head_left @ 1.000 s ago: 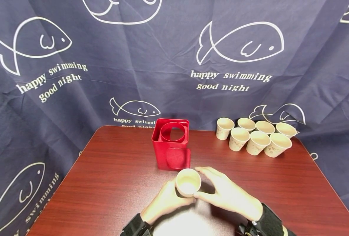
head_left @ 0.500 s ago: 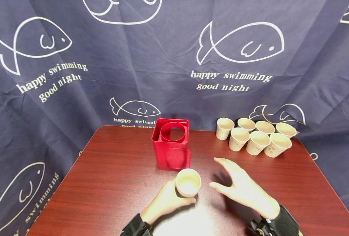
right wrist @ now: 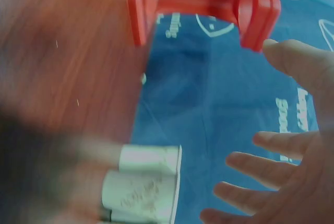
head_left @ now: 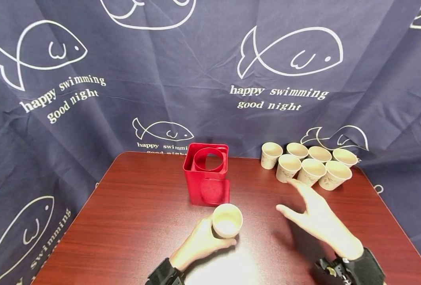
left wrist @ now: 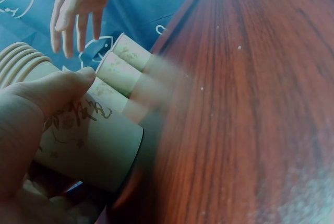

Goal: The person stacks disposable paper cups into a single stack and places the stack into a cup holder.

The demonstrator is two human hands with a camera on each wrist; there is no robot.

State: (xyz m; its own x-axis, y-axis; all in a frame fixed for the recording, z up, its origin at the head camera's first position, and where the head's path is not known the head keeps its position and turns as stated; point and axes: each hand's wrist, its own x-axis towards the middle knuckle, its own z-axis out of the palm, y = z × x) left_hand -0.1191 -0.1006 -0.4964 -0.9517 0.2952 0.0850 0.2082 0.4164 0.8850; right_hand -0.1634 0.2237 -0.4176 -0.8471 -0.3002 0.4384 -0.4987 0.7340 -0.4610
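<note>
Left hand [head_left: 200, 243] grips a stacked paper cup [head_left: 226, 220], layered rims only wrist-visible; right hand [head_left: 317, 221] spread.

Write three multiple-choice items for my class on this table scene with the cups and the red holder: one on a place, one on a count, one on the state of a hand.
1. Where does the red holder stand?
A. Behind the cup in the left hand
B. Right of the cup group
C. At the table's near edge

2. How many cups stand in the group at the back right?
A. Four
B. Seven
C. Ten

3. What is the right hand doing?
A. Gripping the holder
B. Pinching a cup
C. Held open over the table, holding nothing

Answers:
1. A: the holder stands just beyond the cup that the left hand holds.
2. B: the head view shows four cups in the back row and three in front.
3. C: its fingers are spread, short of the group, with nothing in them.
</note>
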